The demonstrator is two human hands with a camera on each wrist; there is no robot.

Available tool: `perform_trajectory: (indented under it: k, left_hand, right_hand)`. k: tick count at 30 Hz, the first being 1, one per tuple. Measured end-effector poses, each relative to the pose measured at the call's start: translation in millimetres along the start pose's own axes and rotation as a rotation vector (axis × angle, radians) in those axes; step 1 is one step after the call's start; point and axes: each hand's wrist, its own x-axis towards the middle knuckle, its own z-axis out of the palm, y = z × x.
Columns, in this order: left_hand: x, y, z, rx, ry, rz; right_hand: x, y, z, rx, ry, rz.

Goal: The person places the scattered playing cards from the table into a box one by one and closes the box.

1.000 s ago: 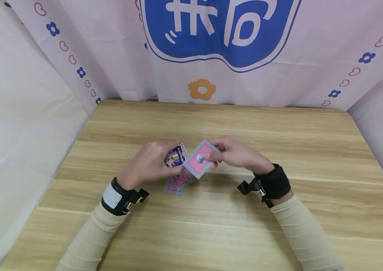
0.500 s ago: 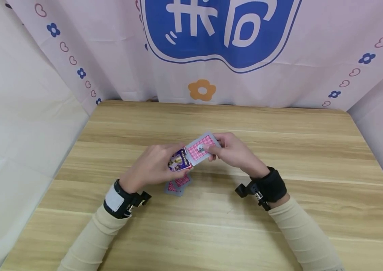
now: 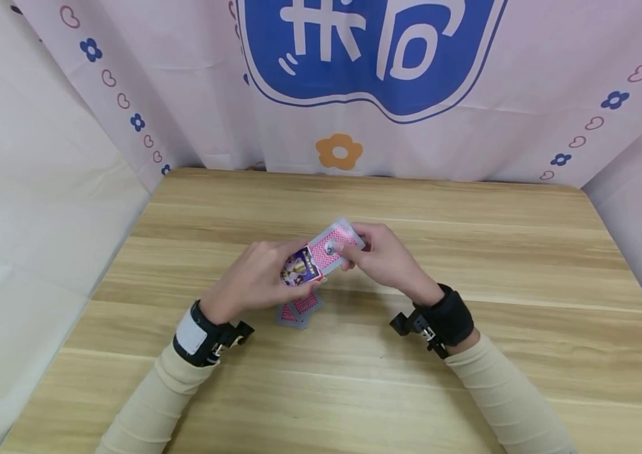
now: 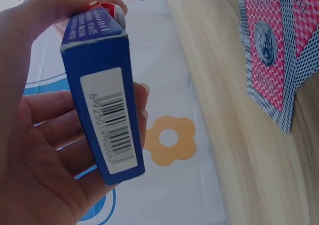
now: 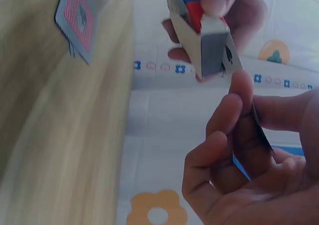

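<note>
My left hand [image 3: 255,272] holds a blue playing-card box [image 3: 300,268] between thumb and fingers; its barcode end [image 4: 110,125] faces the left wrist camera. The box's other end stands open, a white flap [image 5: 213,53] showing in the right wrist view. Between thumb and fingers my right hand [image 3: 386,258] pinches a playing card [image 3: 328,247] with a red-checked back. The card's lower left end meets the box's mouth. Below the box, overlapping playing cards [image 3: 294,315] lie back up on the table; the left wrist view shows their patterned backs [image 4: 264,46] close up.
The wood-grain table [image 3: 355,391] runs back to a hanging cloth [image 3: 446,148] printed with a blue emblem and an orange flower. White cloth [image 3: 43,221] hangs at the left. Each wrist wears a black strap [image 3: 450,318] with a small camera mount.
The right hand has brought its card left and up to the box's mouth, where its end is slightly farther in than half a second ago. The left hand shifted a little right with the box.
</note>
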Motion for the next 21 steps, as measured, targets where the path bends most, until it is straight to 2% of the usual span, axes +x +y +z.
perform_trajectory:
  k: [5,8,10,15,17,21]
  left_hand:
    - [-1.3,0.7,0.7,0.007,-0.001,0.001]
    - [-1.8,0.9,1.4,0.012,0.000,0.015]
    - [-1.3,0.9,1.3,0.022,0.000,0.021]
    - [0.1,-0.2,0.0,0.046,-0.006,0.004]
    - [0.1,-0.8,-0.1,0.047,-0.014,-0.001]
    - [0.0,-0.8,0.6,0.045,-0.028,-0.003]
  right_hand:
    - [-5,-17,11.6,0.029,-0.068,0.014]
    - [-8,-28,14.0,0.048,-0.130,0.047]
    - [-8,-29,12.3,0.050,-0.143,0.081]
    - [-3,-11,2.6,0.016,-0.040,0.122]
    - [-1,-3,0.0,0.006,-0.011,0.106]
    - [-1,2,-1.3,-0.009,-0.010,0.050]
